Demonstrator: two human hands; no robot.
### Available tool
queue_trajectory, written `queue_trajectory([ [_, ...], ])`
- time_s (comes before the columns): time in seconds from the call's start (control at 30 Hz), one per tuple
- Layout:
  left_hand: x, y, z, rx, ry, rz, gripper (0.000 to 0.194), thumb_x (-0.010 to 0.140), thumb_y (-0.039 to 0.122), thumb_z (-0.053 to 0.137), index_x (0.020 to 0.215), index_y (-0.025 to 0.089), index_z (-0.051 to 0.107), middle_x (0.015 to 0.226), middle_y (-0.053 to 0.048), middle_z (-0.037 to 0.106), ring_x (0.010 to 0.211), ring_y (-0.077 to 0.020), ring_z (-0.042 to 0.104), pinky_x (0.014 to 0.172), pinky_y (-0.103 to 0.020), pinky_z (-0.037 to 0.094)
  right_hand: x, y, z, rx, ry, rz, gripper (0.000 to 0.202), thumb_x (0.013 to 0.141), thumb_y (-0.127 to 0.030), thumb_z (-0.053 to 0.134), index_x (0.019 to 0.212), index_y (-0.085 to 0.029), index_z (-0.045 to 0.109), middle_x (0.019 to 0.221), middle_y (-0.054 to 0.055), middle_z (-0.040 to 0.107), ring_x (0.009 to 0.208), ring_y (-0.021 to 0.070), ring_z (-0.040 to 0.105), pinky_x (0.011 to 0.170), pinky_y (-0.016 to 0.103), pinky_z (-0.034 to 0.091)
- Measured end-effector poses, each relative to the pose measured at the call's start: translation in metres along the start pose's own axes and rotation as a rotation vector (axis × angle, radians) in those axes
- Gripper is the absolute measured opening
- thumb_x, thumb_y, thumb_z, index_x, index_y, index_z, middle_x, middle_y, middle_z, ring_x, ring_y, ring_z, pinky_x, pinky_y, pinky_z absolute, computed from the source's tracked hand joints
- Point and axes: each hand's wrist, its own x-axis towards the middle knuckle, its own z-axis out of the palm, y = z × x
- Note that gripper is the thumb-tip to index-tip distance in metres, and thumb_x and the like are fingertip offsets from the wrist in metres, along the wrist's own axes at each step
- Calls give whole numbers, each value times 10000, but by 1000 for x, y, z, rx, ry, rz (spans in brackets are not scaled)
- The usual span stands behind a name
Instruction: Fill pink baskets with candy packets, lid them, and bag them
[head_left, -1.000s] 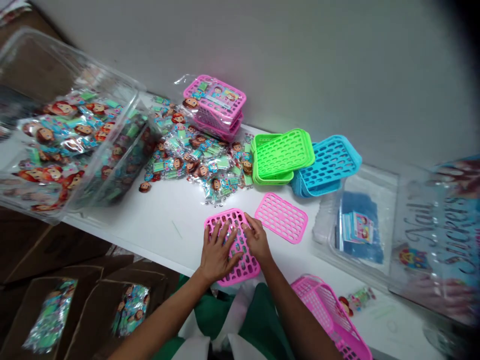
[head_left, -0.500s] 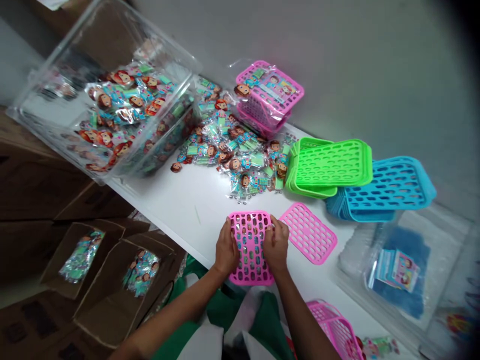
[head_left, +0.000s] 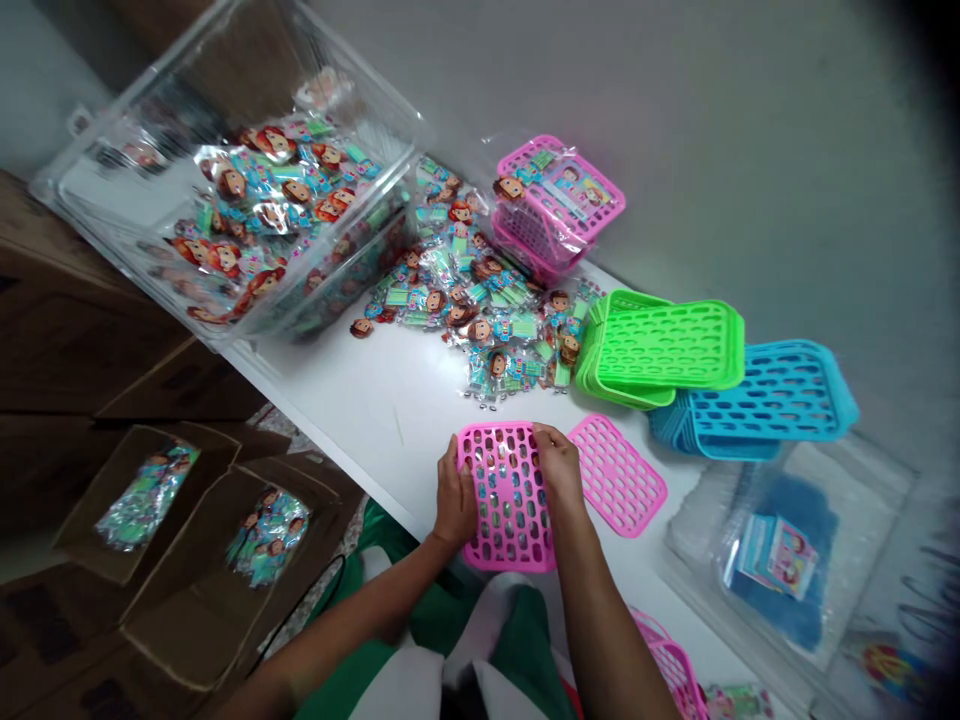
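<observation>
Pink plastic at left, gripped along its left edge by bent fingers of left hand, earlier spread across top of slotted cover; between both hands, grasped at upper right by right hand. Then flat mesh panel, tiny-print cards, blurred script.

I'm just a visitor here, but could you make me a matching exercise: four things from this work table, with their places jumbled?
Things
1. Loose pink panel
2. Pink lattice top with contents showing through its holes
3. Small printed cards
4. Heap of clear packets

Places
A. On or above something blue
B. Between the left hand and right hand
C. On the white table, next to the green baskets
D. Flat, just beyond the right hand

Pairs: 1-D, 2-B, 3-A, 4-C
</observation>
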Motion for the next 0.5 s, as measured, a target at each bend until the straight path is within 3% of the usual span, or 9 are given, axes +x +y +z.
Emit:
queue_trajectory([
  [0.17,3,6,-3,-56,12,-23,400,967,334,290,1313,176,417,1244,-122,525,1167,-222,487,992,-424,400,-10,0,5,-212,165,-225,374,871,-432,472,916,-157,721,917,90,613,911,210,565,880,344,429],
  [0.27,13,10,-7,11,10,-103,310,963,364,306,1036,199,558,950,-69,611,916,-209,575,867,-405,447,-13,1,8,-254,197,-273,357,882,-407,469,921,-159,722,892,84,598,889,208,563,874,345,436],
  [0.33,20,12,-7,70,13,-143,309,955,387,327,879,209,567,793,-40,597,797,-202,576,831,-408,447,-14,2,9,-262,215,-293,355,885,-400,467,932,-158,722,894,83,591,881,206,563,870,344,439],
  [0.4,27,13,-6,53,53,-151,290,951,387,342,954,209,571,881,-57,623,881,-212,586,872,-417,439,-14,2,9,-267,213,-307,360,887,-398,466,939,-152,723,889,86,590,877,206,563,863,342,443],
  [0.5,33,11,-2,-77,51,-87,370,964,343,312,1265,197,469,1269,-102,549,1191,-207,492,1005,-412,390,-15,1,7,-244,185,-305,368,886,-401,468,958,-146,723,897,90,599,886,206,569,868,344,449],
])
